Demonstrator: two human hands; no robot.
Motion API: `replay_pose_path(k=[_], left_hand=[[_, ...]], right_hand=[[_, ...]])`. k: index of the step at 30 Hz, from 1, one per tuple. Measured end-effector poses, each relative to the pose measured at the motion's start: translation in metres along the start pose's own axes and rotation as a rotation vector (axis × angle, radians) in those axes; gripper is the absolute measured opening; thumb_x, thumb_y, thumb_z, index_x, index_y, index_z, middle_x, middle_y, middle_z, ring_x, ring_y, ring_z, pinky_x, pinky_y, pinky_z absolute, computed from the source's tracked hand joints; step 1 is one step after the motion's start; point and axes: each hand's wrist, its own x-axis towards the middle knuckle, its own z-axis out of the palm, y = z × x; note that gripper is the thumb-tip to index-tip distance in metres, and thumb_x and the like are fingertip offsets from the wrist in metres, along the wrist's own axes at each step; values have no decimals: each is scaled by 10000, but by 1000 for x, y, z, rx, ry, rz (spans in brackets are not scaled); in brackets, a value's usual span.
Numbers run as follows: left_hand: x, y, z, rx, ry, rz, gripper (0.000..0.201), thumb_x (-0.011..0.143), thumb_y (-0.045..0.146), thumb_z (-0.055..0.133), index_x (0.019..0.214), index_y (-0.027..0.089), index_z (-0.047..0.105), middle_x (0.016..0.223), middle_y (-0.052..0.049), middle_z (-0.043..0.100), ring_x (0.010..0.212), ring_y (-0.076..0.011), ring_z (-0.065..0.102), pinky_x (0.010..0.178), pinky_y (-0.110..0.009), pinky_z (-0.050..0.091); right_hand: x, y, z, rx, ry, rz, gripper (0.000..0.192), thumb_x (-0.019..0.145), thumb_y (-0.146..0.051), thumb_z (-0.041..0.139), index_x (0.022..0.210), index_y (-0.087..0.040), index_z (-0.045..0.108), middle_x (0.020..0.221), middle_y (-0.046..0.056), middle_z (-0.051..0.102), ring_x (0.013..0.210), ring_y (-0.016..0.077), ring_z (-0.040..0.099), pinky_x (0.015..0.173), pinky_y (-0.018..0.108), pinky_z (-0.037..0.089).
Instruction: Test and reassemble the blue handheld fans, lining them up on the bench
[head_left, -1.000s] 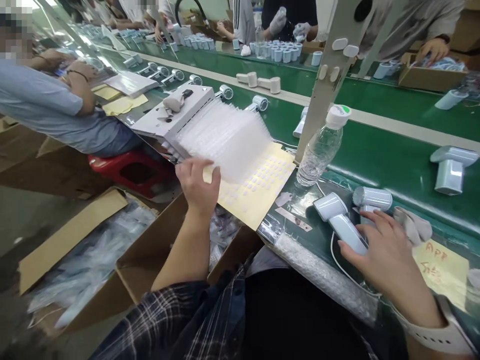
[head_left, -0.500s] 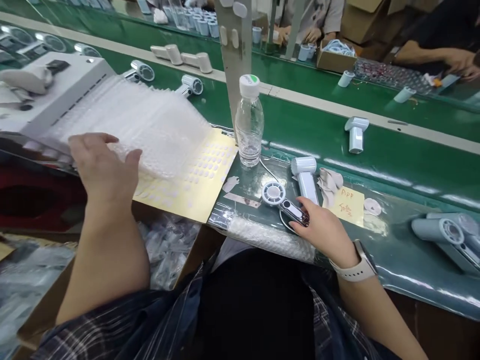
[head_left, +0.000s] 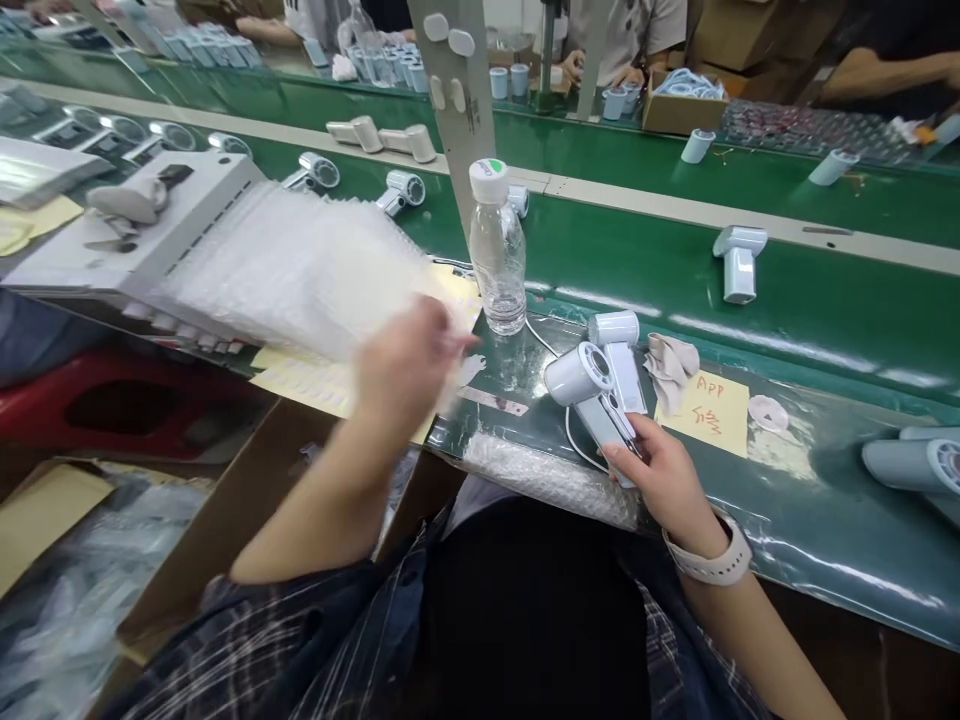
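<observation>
My right hand (head_left: 664,470) grips the handle of a light-blue handheld fan (head_left: 577,375), its round head tilted up to the left. Another handheld fan (head_left: 615,330) lies just behind it on the bench. My left hand (head_left: 401,365) is smeared by motion at the right end of a stack of clear bubble-wrap bags (head_left: 285,265). Its fingers look curled in a pinch, and a blurred, see-through bag seems to trail from them. Under the stack lies a yellow sheet of stickers (head_left: 300,378).
A clear bottle (head_left: 501,260) stands behind the hands. To the right are a crumpled cloth (head_left: 670,368), a yellow note (head_left: 709,410) and more fans (head_left: 915,465). Several fans lie on the green conveyor (head_left: 637,240). Cardboard boxes of bagged items stand low left. Co-workers sit across.
My left hand has swung right from the middle of the bag stack to its right end. The fan in my right hand has been raised and turned, now showing its cylindrical side.
</observation>
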Motion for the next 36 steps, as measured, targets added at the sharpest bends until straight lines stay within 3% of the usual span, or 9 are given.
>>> replay_pose_path(k=[1, 2, 6, 13, 20, 26, 28, 31, 36], left_hand=[[-7, 22, 15, -65, -266, 104, 165, 955, 283, 718, 1004, 188, 592, 865, -39, 702, 784, -210, 655, 705, -315, 476], [-14, 40, 30, -101, -377, 175, 187, 939, 260, 740, 1054, 199, 606, 919, -38, 729, 829, -214, 682, 726, -312, 497], [-33, 66, 74, -294, -660, 254, 365, 975, 217, 641, 1319, 180, 524, 1052, -80, 732, 969, -254, 704, 836, -366, 556], [-32, 58, 78, -381, -730, 312, 123, 974, 160, 503, 1006, 180, 620, 1103, -125, 708, 1123, -290, 651, 1038, -439, 515], [-26, 61, 82, -490, -761, 213, 113, 968, 243, 517, 1016, 214, 616, 1026, -91, 740, 975, -285, 692, 865, -402, 530], [-14, 34, 93, -1269, -705, -358, 311, 918, 294, 602, 1213, 238, 521, 752, 60, 529, 547, -108, 455, 527, -230, 340], [-13, 31, 87, -1324, -643, -387, 332, 930, 307, 596, 1240, 233, 502, 735, 75, 472, 518, -93, 389, 501, -227, 293], [-21, 39, 64, -1068, -559, -70, 349, 990, 242, 514, 1339, 223, 506, 744, 53, 519, 622, -123, 502, 604, -250, 394], [-45, 62, 15, -360, -354, 862, 424, 1044, 121, 413, 1454, 202, 486, 900, -28, 693, 825, -207, 615, 724, -346, 448]], right_hand=[[-1, 1, -1, 39, -15, 5, 398, 842, -574, 661, 985, -203, 658, 678, 11, 653, 643, 227, 627, 636, 341, 465], [-2, 2, -3, 75, -25, 8, 425, 848, -587, 674, 1017, -197, 666, 695, 20, 674, 659, 229, 637, 645, 341, 473], [-10, 11, -14, 151, -19, 49, 536, 859, -657, 706, 1101, -179, 690, 752, 49, 730, 694, 230, 659, 664, 341, 500], [-14, 24, -27, 150, -30, 69, 596, 844, -711, 738, 1102, -175, 726, 807, 85, 776, 763, 268, 724, 713, 367, 560], [-19, 22, -18, -107, 0, -90, 592, 942, -568, 668, 1394, -186, 672, 1049, 120, 824, 879, 311, 776, 794, 414, 605], [-8, 0, 8, -520, 33, -244, 470, 1043, -427, 518, 1431, -201, 657, 1101, 101, 826, 874, 285, 789, 726, 352, 581], [-6, -5, 13, -662, -10, -276, 465, 1048, -392, 526, 1444, -178, 644, 1045, 102, 829, 810, 284, 786, 653, 347, 551], [-11, -13, 22, -851, 4, -327, 456, 1056, -340, 527, 1459, -150, 626, 961, 112, 818, 743, 285, 774, 574, 344, 489], [-17, -25, 28, -735, 47, -345, 255, 999, -353, 572, 1043, -173, 747, 843, 142, 782, 763, 316, 769, 629, 363, 510]])
